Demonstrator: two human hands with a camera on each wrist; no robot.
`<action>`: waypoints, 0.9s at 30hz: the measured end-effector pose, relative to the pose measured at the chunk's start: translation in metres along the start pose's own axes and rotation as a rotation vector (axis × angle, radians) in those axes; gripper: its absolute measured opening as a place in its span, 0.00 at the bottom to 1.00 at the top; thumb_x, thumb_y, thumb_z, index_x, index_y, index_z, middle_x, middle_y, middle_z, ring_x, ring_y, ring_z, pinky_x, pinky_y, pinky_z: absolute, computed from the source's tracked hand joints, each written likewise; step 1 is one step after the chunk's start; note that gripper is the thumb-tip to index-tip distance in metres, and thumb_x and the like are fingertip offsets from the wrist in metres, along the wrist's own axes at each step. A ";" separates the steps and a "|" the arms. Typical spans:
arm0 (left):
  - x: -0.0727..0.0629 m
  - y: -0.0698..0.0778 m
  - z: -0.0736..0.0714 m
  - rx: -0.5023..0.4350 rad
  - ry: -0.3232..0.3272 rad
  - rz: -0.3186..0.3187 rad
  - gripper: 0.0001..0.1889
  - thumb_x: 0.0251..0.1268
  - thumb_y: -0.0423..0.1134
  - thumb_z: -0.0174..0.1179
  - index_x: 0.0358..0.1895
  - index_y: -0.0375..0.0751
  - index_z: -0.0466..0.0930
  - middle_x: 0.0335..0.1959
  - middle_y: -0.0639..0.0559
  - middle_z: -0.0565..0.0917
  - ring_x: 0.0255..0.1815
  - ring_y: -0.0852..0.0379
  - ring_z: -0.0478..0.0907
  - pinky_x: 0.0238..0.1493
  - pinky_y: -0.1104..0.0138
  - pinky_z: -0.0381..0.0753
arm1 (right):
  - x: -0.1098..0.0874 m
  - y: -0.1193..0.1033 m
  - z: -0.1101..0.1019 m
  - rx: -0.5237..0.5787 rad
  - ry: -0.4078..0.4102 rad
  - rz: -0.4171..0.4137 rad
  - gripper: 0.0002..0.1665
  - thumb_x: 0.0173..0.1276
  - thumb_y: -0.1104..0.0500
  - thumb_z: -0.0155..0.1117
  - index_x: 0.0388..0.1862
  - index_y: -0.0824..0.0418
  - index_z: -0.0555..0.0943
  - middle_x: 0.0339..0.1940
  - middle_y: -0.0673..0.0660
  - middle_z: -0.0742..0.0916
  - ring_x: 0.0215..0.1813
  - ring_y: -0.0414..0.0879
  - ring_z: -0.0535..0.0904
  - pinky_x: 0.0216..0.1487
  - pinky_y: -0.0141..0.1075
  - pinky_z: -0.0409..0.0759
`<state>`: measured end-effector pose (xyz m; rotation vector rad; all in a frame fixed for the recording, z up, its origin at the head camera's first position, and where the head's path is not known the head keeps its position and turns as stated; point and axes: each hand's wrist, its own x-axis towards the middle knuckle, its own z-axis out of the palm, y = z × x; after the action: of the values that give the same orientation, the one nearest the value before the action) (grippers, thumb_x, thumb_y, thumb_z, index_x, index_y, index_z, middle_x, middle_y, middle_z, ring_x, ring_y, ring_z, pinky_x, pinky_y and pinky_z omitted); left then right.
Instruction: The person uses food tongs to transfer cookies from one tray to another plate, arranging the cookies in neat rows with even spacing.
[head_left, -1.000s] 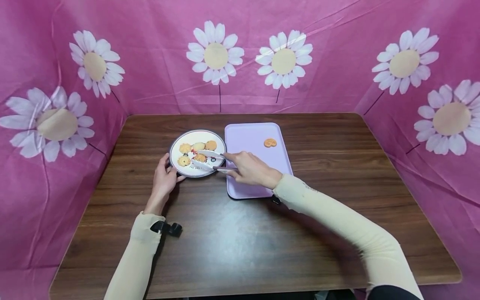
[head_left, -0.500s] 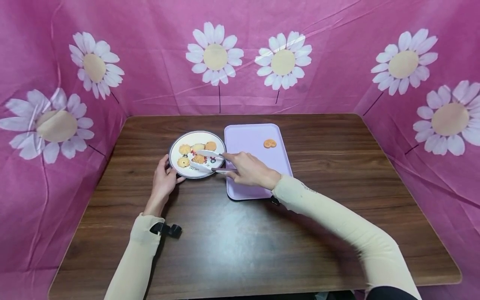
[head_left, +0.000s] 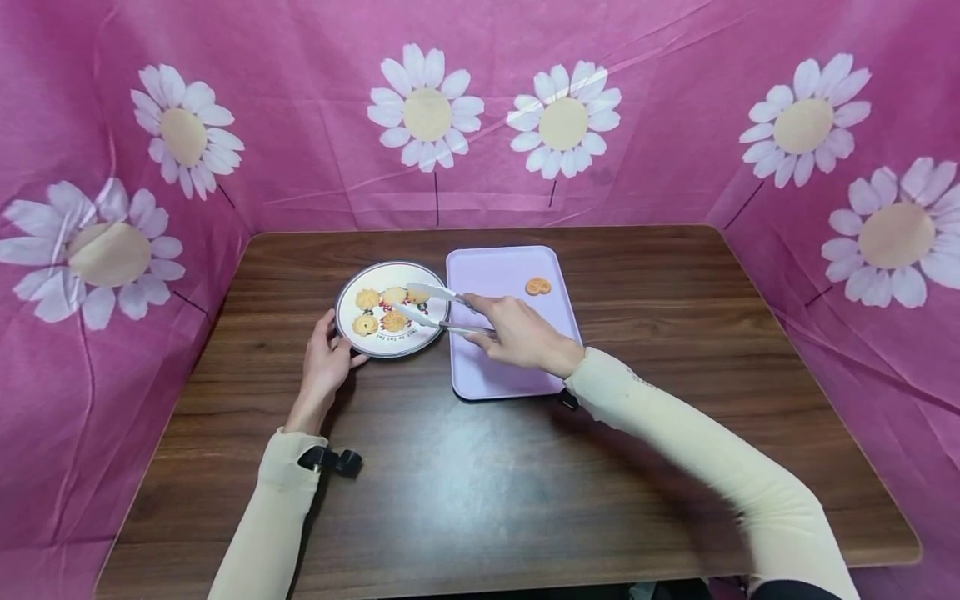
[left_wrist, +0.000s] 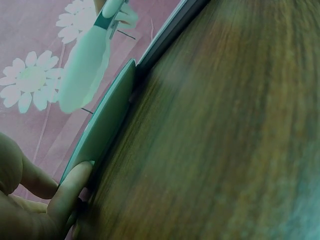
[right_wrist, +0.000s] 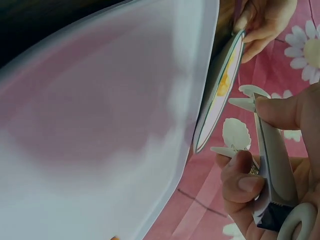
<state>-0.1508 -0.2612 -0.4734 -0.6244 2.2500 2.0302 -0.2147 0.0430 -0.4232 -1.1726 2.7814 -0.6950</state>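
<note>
My left hand [head_left: 327, 365] grips the near left rim of a round white plate [head_left: 414, 337] with a dark edge. Several golden cookies [head_left: 393, 321] lie on the plate, one partly hidden under a tong tip. My right hand [head_left: 522, 335] holds metal tongs [head_left: 469, 330] with pale flat tips, which stand apart over the plate's right side with nothing between them. In the right wrist view, thumb and fingers clasp the tong arms [right_wrist: 276, 160]. The left wrist view has my left thumb [left_wrist: 75, 182] against the plate's rim [left_wrist: 107, 112].
A lilac tray [head_left: 495, 371] lies right beside the plate, under my right hand. One brown pretzel-shaped cookie [head_left: 537, 287] sits near its far right corner. Beneath is a wooden table [head_left: 660, 300], with a pink flowered cloth [head_left: 495, 192] hanging behind and at the sides.
My right hand has moved right with the tongs, whose tips slid from low over the plate's cookies toward its right side. My left hand keeps its place on the plate.
</note>
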 end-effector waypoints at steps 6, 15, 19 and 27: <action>-0.001 0.001 -0.002 0.013 0.004 -0.006 0.35 0.82 0.27 0.35 0.87 0.45 0.38 0.85 0.38 0.50 0.78 0.43 0.65 0.44 0.83 0.88 | -0.010 0.013 -0.009 -0.005 0.043 0.020 0.36 0.71 0.53 0.70 0.75 0.61 0.73 0.52 0.64 0.90 0.34 0.47 0.78 0.38 0.46 0.88; 0.000 0.002 0.000 0.003 0.004 -0.012 0.35 0.82 0.27 0.35 0.87 0.45 0.38 0.86 0.39 0.49 0.79 0.44 0.65 0.43 0.83 0.88 | -0.032 0.049 -0.029 -0.084 0.104 0.103 0.37 0.71 0.51 0.71 0.74 0.63 0.73 0.51 0.66 0.89 0.38 0.54 0.81 0.37 0.51 0.88; 0.000 0.002 0.000 0.004 0.006 -0.011 0.35 0.82 0.27 0.35 0.87 0.45 0.38 0.86 0.39 0.49 0.79 0.44 0.65 0.43 0.83 0.88 | -0.043 0.064 -0.039 -0.090 0.128 0.145 0.36 0.71 0.50 0.71 0.73 0.62 0.74 0.48 0.67 0.90 0.34 0.55 0.82 0.34 0.52 0.88; 0.001 0.000 -0.001 0.017 0.012 -0.014 0.35 0.82 0.27 0.35 0.87 0.46 0.38 0.86 0.39 0.49 0.78 0.44 0.66 0.44 0.83 0.88 | -0.066 0.087 -0.049 -0.149 0.125 0.229 0.38 0.71 0.50 0.70 0.73 0.66 0.72 0.38 0.68 0.89 0.32 0.55 0.82 0.31 0.53 0.86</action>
<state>-0.1511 -0.2619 -0.4739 -0.6502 2.2606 2.0044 -0.2356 0.1604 -0.4245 -0.8349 3.0523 -0.5672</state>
